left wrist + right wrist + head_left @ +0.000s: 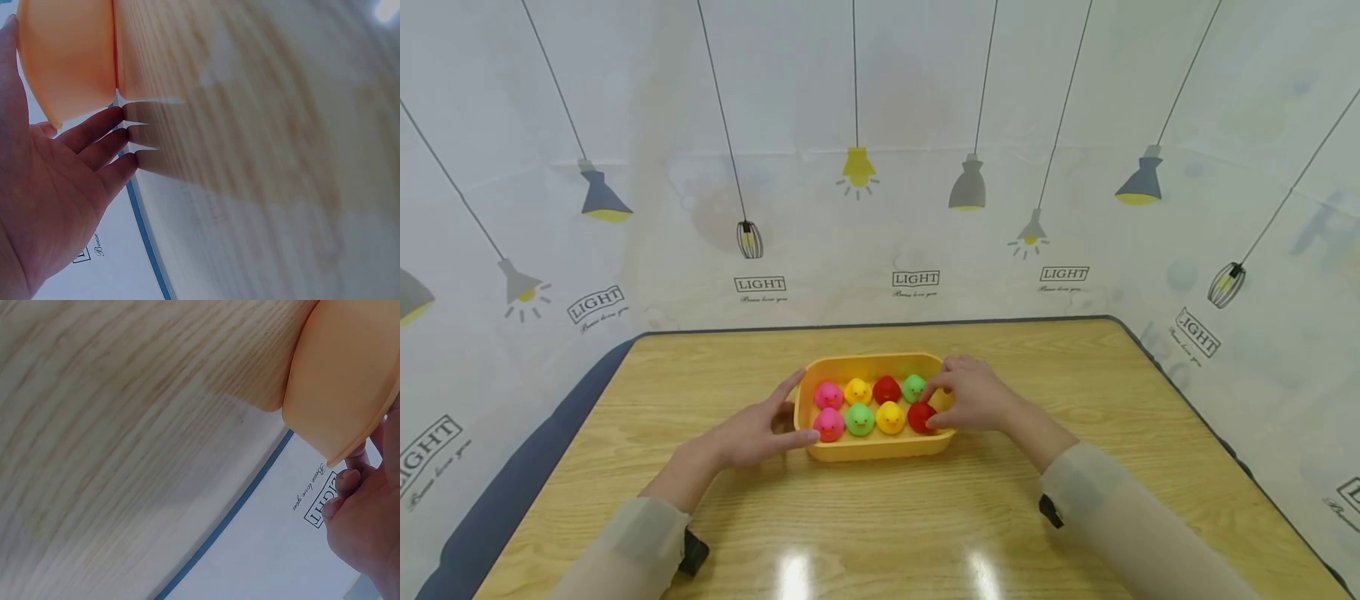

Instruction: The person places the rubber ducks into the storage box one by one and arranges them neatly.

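A yellow-orange plastic box (880, 452) holds several small rubber ducks in two rows. In the front row are a pink duck (829, 424), a green duck (860, 419), a yellow duck (891, 418) and a red duck (920, 417). My right hand (976, 395) reaches over the box's right end, thumb and fingers about the front red duck. In the right wrist view its fingertips are hidden behind the box wall. My left hand (748, 432) spans the box's left end, thumb at the front rim. The left wrist view shows its fingers (100, 134) extended beside the wall.
Behind are another pink duck (829, 395), yellow duck (857, 391), red duck (887, 389) and green duck (913, 387). The box stands on a wood-grain table (880, 517). A white curtain (820, 92) printed with lamps surrounds its back and sides.
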Tool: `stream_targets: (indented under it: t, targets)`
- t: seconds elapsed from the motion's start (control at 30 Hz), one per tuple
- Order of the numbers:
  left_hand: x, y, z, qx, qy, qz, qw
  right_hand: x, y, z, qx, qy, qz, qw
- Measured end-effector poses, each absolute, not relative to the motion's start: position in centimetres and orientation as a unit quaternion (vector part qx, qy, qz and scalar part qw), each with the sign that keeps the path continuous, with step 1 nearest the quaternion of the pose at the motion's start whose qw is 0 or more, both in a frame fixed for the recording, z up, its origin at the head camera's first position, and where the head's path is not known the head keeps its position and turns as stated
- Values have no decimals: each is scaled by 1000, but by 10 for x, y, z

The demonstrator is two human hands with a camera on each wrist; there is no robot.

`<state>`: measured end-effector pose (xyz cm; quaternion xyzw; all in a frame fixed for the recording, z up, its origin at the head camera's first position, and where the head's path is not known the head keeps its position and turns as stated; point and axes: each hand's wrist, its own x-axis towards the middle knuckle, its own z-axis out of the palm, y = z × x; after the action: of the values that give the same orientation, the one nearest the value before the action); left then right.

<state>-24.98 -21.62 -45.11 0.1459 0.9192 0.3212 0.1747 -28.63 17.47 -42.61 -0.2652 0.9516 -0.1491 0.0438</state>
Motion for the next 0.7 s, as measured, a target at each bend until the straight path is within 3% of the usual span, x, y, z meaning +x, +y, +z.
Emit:
stream_targets:
  t: [0.7]
  targets:
    - [-250,-215,-451,140,922,315,174,-282,165,-420,-242,960,-131,48]
